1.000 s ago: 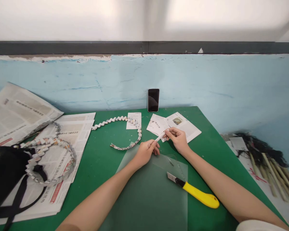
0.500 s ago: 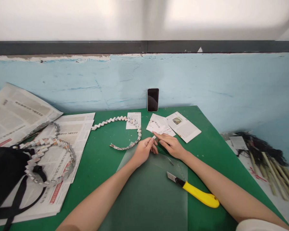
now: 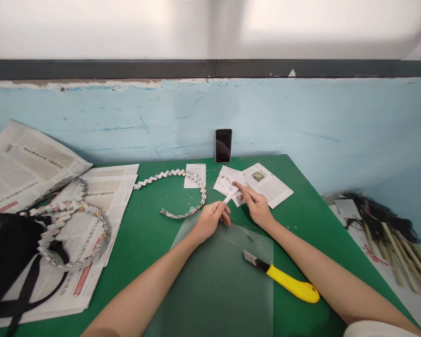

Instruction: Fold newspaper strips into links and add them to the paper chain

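A narrow folded paper strip (image 3: 228,197) runs slantwise between my two hands. My left hand (image 3: 211,219) is closed on its lower end. The fingers of my right hand (image 3: 254,205) pinch the upper end, thumb below and forefinger on top. Beyond them lie printed paper pieces (image 3: 268,187), partly hidden by the right hand. A folded-paper zigzag chain (image 3: 168,174) curves across the table left of my hands. Below the right hand rests a yellow-handled utility knife (image 3: 289,283), its blade out and pointing left.
A clear sheet (image 3: 217,285) covers part of the green table (image 3: 126,281). Newspapers (image 3: 115,196), a coiled paper chain (image 3: 103,229) and a black bag (image 3: 7,257) occupy the left. A phone (image 3: 223,146) leans on the wall. Plant stalks (image 3: 403,252) lie right of the table.
My right hand has slid up and to the right along the paper strip, exposing more of it between the hands. The left hand has stayed in place.
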`<state>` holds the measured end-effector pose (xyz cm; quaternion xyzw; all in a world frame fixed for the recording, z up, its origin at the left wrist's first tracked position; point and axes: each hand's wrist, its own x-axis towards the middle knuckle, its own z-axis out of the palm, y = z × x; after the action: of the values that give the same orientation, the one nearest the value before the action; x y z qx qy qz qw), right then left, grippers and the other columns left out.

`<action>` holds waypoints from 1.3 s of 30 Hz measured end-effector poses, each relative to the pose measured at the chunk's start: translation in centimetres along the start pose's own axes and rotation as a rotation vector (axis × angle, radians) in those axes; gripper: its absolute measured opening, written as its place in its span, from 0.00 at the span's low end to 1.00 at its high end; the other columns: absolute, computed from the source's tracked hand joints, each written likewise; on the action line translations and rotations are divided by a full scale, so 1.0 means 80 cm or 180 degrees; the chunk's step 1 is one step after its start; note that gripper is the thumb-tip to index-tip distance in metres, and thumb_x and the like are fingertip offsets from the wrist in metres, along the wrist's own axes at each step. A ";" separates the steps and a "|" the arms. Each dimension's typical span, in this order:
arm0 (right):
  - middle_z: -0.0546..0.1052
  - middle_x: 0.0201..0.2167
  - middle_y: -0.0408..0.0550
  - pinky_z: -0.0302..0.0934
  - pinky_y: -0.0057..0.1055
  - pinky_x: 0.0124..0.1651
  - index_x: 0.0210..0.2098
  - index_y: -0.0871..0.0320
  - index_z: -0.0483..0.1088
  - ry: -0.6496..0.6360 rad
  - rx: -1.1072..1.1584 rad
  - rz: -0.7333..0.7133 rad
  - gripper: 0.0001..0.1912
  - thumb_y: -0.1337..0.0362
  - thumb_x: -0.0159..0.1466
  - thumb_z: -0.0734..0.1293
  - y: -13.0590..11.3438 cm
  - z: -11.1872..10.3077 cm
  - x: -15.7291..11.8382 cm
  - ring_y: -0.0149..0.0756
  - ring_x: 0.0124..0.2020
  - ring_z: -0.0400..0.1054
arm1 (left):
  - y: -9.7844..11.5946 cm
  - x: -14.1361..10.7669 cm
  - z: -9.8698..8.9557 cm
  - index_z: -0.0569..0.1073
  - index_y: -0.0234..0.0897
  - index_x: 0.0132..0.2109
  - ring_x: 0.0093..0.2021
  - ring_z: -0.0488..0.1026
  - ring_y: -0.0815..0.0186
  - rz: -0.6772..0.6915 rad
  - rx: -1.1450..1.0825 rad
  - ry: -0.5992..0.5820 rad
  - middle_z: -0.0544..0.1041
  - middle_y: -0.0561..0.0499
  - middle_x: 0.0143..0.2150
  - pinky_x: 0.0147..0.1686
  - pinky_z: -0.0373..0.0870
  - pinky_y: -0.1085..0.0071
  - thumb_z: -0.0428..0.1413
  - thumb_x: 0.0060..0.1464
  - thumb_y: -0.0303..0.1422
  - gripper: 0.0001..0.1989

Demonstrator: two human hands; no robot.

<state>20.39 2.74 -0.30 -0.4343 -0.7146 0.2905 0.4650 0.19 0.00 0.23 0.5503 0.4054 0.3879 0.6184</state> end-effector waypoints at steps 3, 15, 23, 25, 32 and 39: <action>0.78 0.54 0.53 0.69 0.38 0.51 0.68 0.53 0.64 -0.0240 -0.0004 -0.0208 0.25 0.56 0.76 0.56 -0.001 -0.001 0.000 0.41 0.46 0.73 | 0.003 -0.001 -0.001 0.70 0.36 0.35 0.24 0.72 0.65 -0.0010 0.0018 -0.0010 0.78 0.48 0.22 0.32 0.65 0.70 0.48 0.66 0.51 0.23; 0.73 0.59 0.54 0.63 0.44 0.61 0.72 0.49 0.57 -0.1184 -0.0167 -0.0610 0.26 0.57 0.77 0.53 -0.010 -0.004 0.000 0.44 0.58 0.68 | 0.005 -0.004 -0.001 0.68 0.38 0.30 0.19 0.70 0.66 -0.0082 -0.0024 -0.0017 0.73 0.52 0.16 0.30 0.65 0.70 0.45 0.66 0.54 0.26; 0.73 0.60 0.52 0.66 0.41 0.55 0.67 0.50 0.66 -0.0288 0.0212 0.0039 0.24 0.53 0.76 0.56 0.006 -0.002 0.004 0.42 0.49 0.71 | 0.005 -0.003 0.000 0.69 0.38 0.30 0.19 0.69 0.66 -0.0054 0.0095 -0.0021 0.74 0.51 0.16 0.31 0.66 0.70 0.45 0.67 0.53 0.26; 0.73 0.60 0.52 0.66 0.41 0.56 0.69 0.51 0.64 -0.0313 0.0202 0.0029 0.25 0.53 0.76 0.56 0.005 -0.003 0.003 0.41 0.48 0.71 | 0.006 -0.003 0.000 0.69 0.38 0.31 0.20 0.69 0.66 -0.0027 0.0151 0.0005 0.74 0.51 0.17 0.33 0.66 0.70 0.45 0.67 0.52 0.26; 0.77 0.56 0.52 0.64 0.46 0.60 0.69 0.49 0.63 -0.1198 0.0097 -0.0632 0.24 0.55 0.76 0.55 -0.008 -0.005 0.002 0.44 0.55 0.69 | 0.003 -0.003 -0.001 0.69 0.38 0.31 0.20 0.70 0.65 -0.0020 0.0169 0.0041 0.74 0.51 0.17 0.32 0.66 0.69 0.45 0.67 0.53 0.26; 0.77 0.55 0.52 0.65 0.43 0.58 0.62 0.51 0.72 -0.0510 0.0282 -0.0035 0.23 0.52 0.76 0.56 -0.002 -0.004 0.005 0.43 0.52 0.71 | 0.004 -0.003 0.001 0.69 0.38 0.31 0.19 0.69 0.65 -0.0094 0.0161 -0.0034 0.74 0.51 0.17 0.32 0.66 0.69 0.45 0.66 0.54 0.26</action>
<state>20.56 3.00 0.14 -0.3848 -0.7384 0.3530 0.4267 0.16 -0.22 0.54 0.5617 0.4199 0.3655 0.6120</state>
